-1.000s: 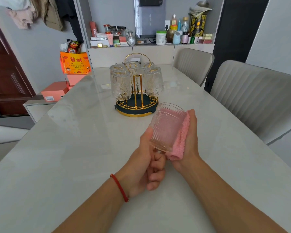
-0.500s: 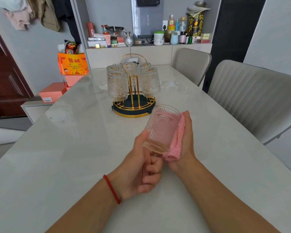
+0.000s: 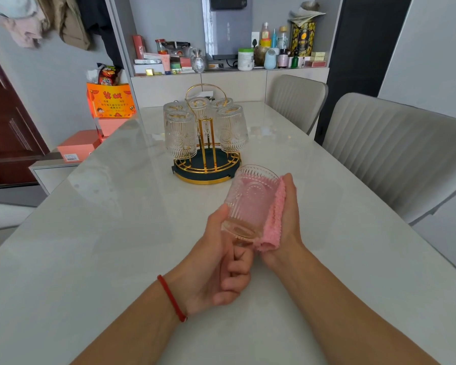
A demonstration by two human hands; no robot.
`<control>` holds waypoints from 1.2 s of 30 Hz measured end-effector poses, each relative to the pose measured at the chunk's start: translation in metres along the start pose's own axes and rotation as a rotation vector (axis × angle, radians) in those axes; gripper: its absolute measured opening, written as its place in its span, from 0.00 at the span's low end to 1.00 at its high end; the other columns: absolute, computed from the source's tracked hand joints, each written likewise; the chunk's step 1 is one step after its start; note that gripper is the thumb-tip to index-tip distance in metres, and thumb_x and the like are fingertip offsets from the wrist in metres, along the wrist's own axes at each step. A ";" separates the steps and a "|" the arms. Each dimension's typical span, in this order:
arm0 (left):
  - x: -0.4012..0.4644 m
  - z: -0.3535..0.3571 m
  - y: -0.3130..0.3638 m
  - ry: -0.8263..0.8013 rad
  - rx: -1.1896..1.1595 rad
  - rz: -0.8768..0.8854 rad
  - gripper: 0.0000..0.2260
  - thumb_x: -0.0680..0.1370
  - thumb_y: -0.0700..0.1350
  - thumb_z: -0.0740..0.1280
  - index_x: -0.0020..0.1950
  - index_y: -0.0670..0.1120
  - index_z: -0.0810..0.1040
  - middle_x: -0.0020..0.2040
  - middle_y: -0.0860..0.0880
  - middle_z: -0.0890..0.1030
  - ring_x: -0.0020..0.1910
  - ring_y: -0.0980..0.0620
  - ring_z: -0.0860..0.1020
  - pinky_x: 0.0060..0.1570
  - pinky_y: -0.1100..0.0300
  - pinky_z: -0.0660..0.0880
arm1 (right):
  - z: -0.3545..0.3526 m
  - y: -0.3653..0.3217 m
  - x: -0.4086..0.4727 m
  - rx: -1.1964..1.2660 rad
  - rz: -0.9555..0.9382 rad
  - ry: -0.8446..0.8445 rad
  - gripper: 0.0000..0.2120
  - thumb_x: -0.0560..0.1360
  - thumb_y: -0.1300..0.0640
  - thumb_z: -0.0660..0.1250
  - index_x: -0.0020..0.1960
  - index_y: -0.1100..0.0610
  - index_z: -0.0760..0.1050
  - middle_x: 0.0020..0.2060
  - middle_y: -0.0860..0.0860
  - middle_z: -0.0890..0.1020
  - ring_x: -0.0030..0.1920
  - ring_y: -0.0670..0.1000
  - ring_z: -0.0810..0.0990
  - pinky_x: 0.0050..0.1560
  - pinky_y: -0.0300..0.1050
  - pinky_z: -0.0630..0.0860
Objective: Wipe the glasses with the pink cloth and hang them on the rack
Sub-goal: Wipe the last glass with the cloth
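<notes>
A ribbed clear glass [image 3: 250, 201] is held tilted above the table, its mouth pointing away from me. My left hand [image 3: 221, 264] grips its base, thumb along the near side. My right hand [image 3: 287, 219] presses the pink cloth [image 3: 274, 222] against the glass's right side, with the cloth wrapped behind the glass. Beyond them stands the gold rack [image 3: 207, 164] on its dark round base. Several glasses [image 3: 181, 135] hang upside down on it.
The pale marble table [image 3: 103, 233] stretches toward a cluttered sideboard [image 3: 229, 61]. Two grey chairs [image 3: 395, 154] stand along the right edge. Orange and pink boxes [image 3: 108, 106] sit off the table's far left corner.
The glass and both hands have stayed in nearly the same spot in front of the rack; the view has shifted slightly. No grip has changed.
</notes>
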State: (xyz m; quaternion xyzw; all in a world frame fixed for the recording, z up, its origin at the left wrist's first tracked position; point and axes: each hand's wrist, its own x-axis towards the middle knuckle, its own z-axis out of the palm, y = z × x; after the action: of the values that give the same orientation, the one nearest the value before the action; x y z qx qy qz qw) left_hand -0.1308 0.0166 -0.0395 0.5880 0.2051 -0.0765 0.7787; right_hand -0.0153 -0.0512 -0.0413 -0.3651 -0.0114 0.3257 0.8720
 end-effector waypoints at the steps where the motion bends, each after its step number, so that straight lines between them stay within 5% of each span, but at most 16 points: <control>1: 0.001 0.002 0.000 0.036 0.008 0.001 0.37 0.76 0.76 0.43 0.31 0.44 0.63 0.26 0.48 0.59 0.19 0.52 0.59 0.17 0.68 0.58 | 0.002 0.001 0.000 -0.010 -0.003 0.017 0.31 0.77 0.31 0.60 0.63 0.56 0.79 0.46 0.55 0.86 0.44 0.55 0.87 0.43 0.49 0.83; 3: 0.003 0.007 -0.001 0.152 0.071 0.043 0.37 0.77 0.76 0.44 0.32 0.43 0.65 0.25 0.47 0.63 0.19 0.51 0.61 0.18 0.66 0.61 | 0.003 0.004 0.002 0.005 -0.022 0.035 0.31 0.77 0.31 0.60 0.64 0.55 0.79 0.50 0.56 0.86 0.50 0.57 0.85 0.50 0.53 0.82; 6: 0.004 0.011 -0.004 0.265 0.223 0.189 0.32 0.79 0.71 0.49 0.33 0.44 0.63 0.23 0.50 0.63 0.17 0.52 0.62 0.18 0.65 0.62 | 0.002 0.005 0.003 -0.003 -0.081 0.058 0.25 0.80 0.34 0.59 0.54 0.54 0.81 0.40 0.53 0.87 0.42 0.54 0.86 0.46 0.51 0.83; 12: 0.002 -0.001 -0.002 0.044 -0.005 0.019 0.34 0.76 0.76 0.47 0.31 0.47 0.62 0.30 0.49 0.57 0.20 0.54 0.58 0.18 0.68 0.55 | 0.001 0.000 -0.001 -0.019 -0.063 0.020 0.22 0.80 0.35 0.59 0.52 0.52 0.80 0.36 0.51 0.87 0.36 0.50 0.87 0.35 0.45 0.82; 14: 0.001 -0.002 0.001 -0.011 -0.067 -0.021 0.35 0.75 0.77 0.47 0.33 0.45 0.64 0.30 0.48 0.58 0.20 0.54 0.58 0.17 0.69 0.55 | 0.002 0.000 0.000 -0.048 -0.037 0.017 0.25 0.79 0.33 0.60 0.55 0.54 0.80 0.40 0.53 0.87 0.40 0.53 0.87 0.40 0.47 0.82; 16: 0.004 0.001 0.001 0.036 -0.091 -0.020 0.36 0.76 0.76 0.47 0.35 0.44 0.67 0.30 0.47 0.62 0.20 0.53 0.60 0.18 0.68 0.57 | 0.003 0.003 0.002 -0.082 -0.041 0.046 0.27 0.78 0.32 0.60 0.55 0.55 0.81 0.42 0.55 0.87 0.42 0.54 0.87 0.43 0.49 0.82; 21: 0.009 0.011 -0.006 0.291 0.162 0.188 0.29 0.82 0.67 0.50 0.34 0.45 0.64 0.24 0.49 0.63 0.17 0.52 0.61 0.19 0.65 0.60 | 0.003 0.005 0.002 -0.107 -0.098 0.078 0.25 0.80 0.35 0.57 0.49 0.55 0.81 0.38 0.53 0.87 0.36 0.52 0.87 0.34 0.45 0.82; 24: 0.005 0.007 -0.005 0.181 0.027 0.096 0.32 0.79 0.72 0.49 0.31 0.46 0.63 0.26 0.50 0.60 0.18 0.53 0.59 0.17 0.68 0.57 | 0.003 0.003 -0.001 -0.074 -0.081 0.021 0.25 0.79 0.34 0.59 0.49 0.54 0.81 0.36 0.52 0.86 0.36 0.51 0.87 0.38 0.46 0.82; 28: 0.000 0.000 0.003 -0.009 -0.207 -0.018 0.32 0.76 0.75 0.48 0.38 0.45 0.60 0.30 0.48 0.59 0.19 0.54 0.57 0.17 0.70 0.54 | 0.005 0.002 -0.002 -0.112 -0.043 0.024 0.27 0.77 0.31 0.61 0.55 0.53 0.80 0.45 0.54 0.88 0.48 0.56 0.87 0.52 0.56 0.82; 33: 0.010 0.015 -0.006 0.269 0.007 0.123 0.34 0.79 0.73 0.48 0.33 0.44 0.68 0.27 0.48 0.66 0.20 0.51 0.62 0.19 0.65 0.61 | 0.010 0.005 -0.004 -0.155 -0.114 0.085 0.25 0.80 0.35 0.58 0.52 0.55 0.80 0.41 0.55 0.87 0.39 0.54 0.87 0.39 0.50 0.84; 36: 0.008 0.013 -0.007 0.227 -0.069 0.094 0.31 0.77 0.74 0.50 0.36 0.46 0.65 0.30 0.49 0.61 0.21 0.52 0.59 0.19 0.67 0.57 | 0.009 0.004 -0.006 -0.143 -0.138 0.072 0.24 0.80 0.35 0.59 0.50 0.55 0.80 0.40 0.54 0.85 0.38 0.53 0.87 0.43 0.51 0.84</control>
State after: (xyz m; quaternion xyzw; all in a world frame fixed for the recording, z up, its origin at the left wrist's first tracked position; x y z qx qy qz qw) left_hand -0.1232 0.0030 -0.0457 0.5745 0.2667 0.0342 0.7731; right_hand -0.0239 -0.0472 -0.0361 -0.4361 -0.0283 0.2499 0.8640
